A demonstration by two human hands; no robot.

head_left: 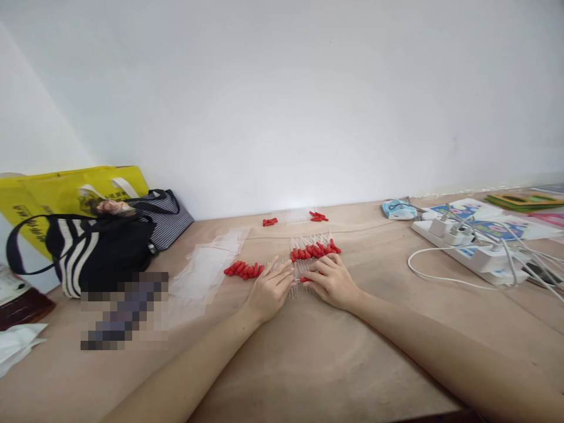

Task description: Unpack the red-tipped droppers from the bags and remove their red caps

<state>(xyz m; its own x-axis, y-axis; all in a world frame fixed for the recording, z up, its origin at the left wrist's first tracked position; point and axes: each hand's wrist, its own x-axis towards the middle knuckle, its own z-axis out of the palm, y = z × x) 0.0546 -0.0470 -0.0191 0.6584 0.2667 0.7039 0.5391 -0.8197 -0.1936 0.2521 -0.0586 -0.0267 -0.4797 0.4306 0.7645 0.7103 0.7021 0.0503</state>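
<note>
My left hand (269, 289) and my right hand (331, 280) rest close together on the tan table (308, 358), fingers curled around a small batch of clear droppers with red bulbs (300, 271) between them. Just beyond my fingers lies a row of red-bulbed droppers (314, 248). A loose heap of red bulbs (243, 269) sits left of my left hand. Farther back, near the wall, lie more red bulbs (269, 221) and another small group of droppers (317, 217).
Clear plastic bags (202, 273) lie at left. A black-and-white striped bag (101, 249), a striped pouch (165, 218) and a yellow bag (66, 194) stand at far left. A white power strip (476, 254) with plugs and cables, a face mask (399, 209) and papers (497, 226) lie at right.
</note>
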